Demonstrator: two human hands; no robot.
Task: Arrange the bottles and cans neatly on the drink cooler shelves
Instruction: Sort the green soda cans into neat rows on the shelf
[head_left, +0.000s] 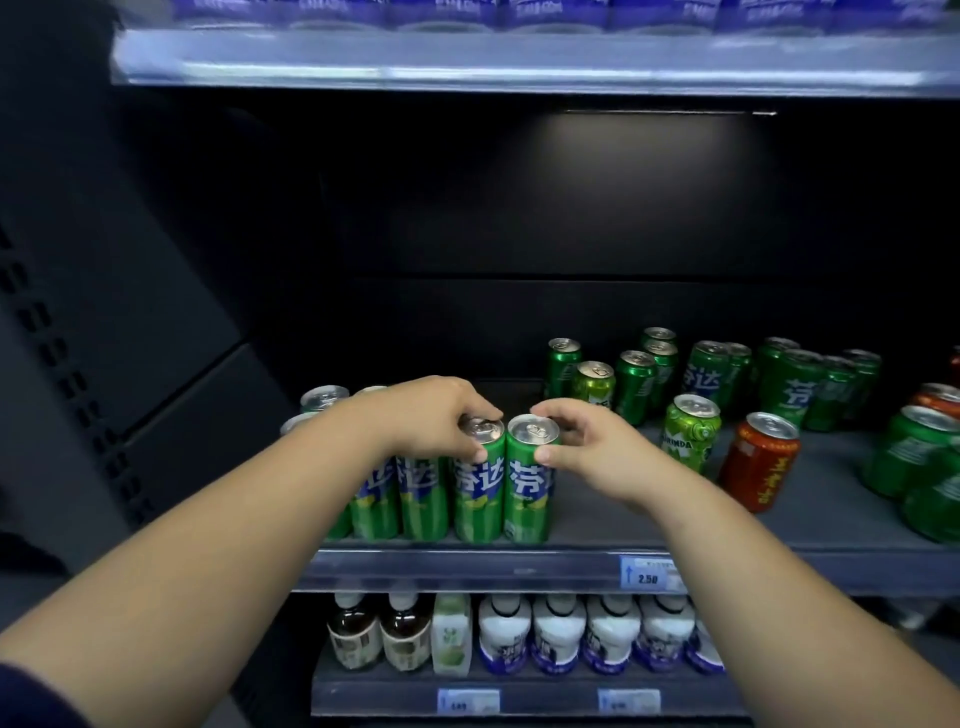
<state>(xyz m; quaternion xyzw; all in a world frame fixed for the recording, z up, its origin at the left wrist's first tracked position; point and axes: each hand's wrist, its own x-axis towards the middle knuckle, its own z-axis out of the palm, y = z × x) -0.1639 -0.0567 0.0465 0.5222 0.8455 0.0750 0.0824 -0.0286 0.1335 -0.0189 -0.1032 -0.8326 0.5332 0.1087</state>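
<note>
Fingers (479, 456) in pinch on silvery rims: left hand (431, 415) on slim green can (478, 499), right hand (597, 447) on neighbouring can (527, 499).

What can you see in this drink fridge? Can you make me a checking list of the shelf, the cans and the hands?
Surface: dark middle shelf, partly bare.
Job's things: tall green cans upright in a front row at the left; loose green cans scattered at the back right; one red can standing near them.
Clutter: nothing seen.
Grips: left hand pinches the top of the neighbour can; right hand pinches the top of the end can beside it.
Cables: nothing seen.
Surroundings: price tag on the shelf edge; white bottles and brown bottles on the shelf below; blue packs above.
</note>
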